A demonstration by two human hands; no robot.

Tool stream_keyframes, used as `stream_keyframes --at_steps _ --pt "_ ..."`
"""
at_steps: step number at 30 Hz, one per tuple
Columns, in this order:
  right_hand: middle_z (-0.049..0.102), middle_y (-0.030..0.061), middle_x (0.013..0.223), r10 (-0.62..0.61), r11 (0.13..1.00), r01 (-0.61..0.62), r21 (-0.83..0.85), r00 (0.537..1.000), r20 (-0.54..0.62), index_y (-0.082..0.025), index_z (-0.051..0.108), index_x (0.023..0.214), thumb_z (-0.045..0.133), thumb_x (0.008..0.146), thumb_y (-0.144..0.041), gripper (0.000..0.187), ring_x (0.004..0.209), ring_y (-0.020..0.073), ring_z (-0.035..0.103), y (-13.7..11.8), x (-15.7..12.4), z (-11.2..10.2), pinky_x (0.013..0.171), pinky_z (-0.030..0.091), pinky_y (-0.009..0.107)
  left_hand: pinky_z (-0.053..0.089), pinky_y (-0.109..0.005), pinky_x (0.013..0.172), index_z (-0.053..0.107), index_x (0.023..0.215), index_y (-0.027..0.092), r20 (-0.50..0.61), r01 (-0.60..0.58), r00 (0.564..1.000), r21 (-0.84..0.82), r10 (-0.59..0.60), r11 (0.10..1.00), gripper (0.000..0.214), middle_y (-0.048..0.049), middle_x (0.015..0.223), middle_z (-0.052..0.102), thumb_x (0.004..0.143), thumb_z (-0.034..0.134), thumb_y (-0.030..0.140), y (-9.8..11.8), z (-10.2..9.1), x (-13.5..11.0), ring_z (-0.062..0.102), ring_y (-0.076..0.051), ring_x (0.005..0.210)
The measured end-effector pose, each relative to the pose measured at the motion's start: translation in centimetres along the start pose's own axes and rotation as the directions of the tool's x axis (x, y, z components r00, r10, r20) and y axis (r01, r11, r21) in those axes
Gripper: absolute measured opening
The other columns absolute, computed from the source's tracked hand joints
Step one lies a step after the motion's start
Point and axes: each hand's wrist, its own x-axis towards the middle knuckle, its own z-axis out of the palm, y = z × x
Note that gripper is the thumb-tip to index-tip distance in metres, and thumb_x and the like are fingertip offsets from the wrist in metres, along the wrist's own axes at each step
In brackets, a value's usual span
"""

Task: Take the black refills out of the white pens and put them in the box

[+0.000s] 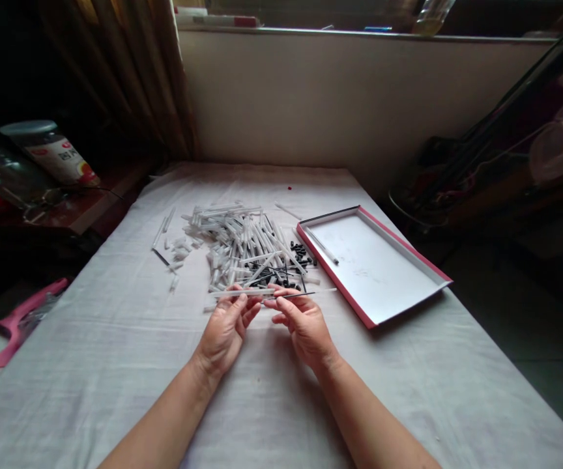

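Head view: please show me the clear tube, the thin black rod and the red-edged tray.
clear tube [259,292]: head view, on its middle stretch.
thin black rod [303,294]: head view, on its bare right part.
red-edged tray [384,273]: head view, on its bare white floor.

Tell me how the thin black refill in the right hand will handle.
Probably light and slightly bendy: the refill, pinched by the right hand, is long and very thin. Likely round, so it may roll if dropped on the white cloth.
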Motion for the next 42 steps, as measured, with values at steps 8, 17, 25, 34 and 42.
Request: stream_keyframes --at_steps 8,17,25,34,42 --pt "0.076 0.0040 0.080 -0.020 1.000 0.021 0.013 0.999 -0.048 -0.021 0.078 0.077 0.087 0.059 -0.038 0.027 0.069 0.0144 0.070 -1.8 1.0 -2.0 0.060 0.055 0.022 0.059 -0.026 0.070 0.064 0.102 0.020 0.196 0.100 0.968 0.256 -0.153 0.961 0.046 -0.0077 0.112 0.071 0.065 0.086 0.035 2.2 -1.0 -0.7 0.072 -0.021 0.091" --pt "0.074 0.0052 0.076 -0.144 0.930 0.169 -0.326 0.985 0.099 -0.019 0.076 0.077 0.080 0.067 -0.034 0.018 0.064 0.0165 0.067 -2.3 0.9 -2.3 0.061 0.055 0.028 0.031 -0.054 0.115 0.059 0.127 0.027 0.647 -0.694 0.575 0.710 0.501 -0.122 0.042 -0.0096 0.139 0.056 0.086 0.066 0.031 2.9 -3.0 0.6 0.046 -0.030 0.135" --pt "0.075 0.0069 0.089 -0.145 0.962 0.155 -0.225 0.988 0.062 -0.020 0.076 0.080 0.077 0.071 -0.036 0.018 0.064 0.0154 0.068 -2.4 0.7 -2.5 0.052 0.053 0.024 0.054 -0.031 0.081 0.062 0.104 0.019 0.778 -0.694 0.549 0.628 0.305 -0.352 0.021 -0.0050 0.088 0.071 0.099 0.044 0.028 1.3 -2.7 0.4 0.067 -0.016 0.078" --pt "0.070 0.0026 0.068 -0.235 0.921 0.239 -0.308 0.971 0.053 -0.020 0.075 0.081 0.072 0.075 -0.034 0.015 0.063 0.0157 0.065 -2.4 0.8 -2.8 0.057 0.052 0.026 0.052 -0.026 0.074 0.060 0.103 0.020 0.712 -0.707 0.606 0.687 0.355 -0.171 0.016 -0.0039 0.088 0.068 0.097 0.047 0.027 1.0 -2.8 0.3 0.067 -0.016 0.079" --pt "0.071 0.0032 0.075 -0.240 0.876 0.283 -0.389 0.958 0.155 -0.020 0.073 0.080 0.071 0.076 -0.031 0.012 0.063 0.0143 0.064 -2.1 0.3 -2.2 0.058 0.051 0.026 0.054 -0.028 0.077 0.062 0.102 0.020 0.721 -0.714 0.611 0.680 0.326 -0.166 0.017 -0.0047 0.091 0.070 0.096 0.048 0.028 0.8 -2.6 0.1 0.068 -0.017 0.082"
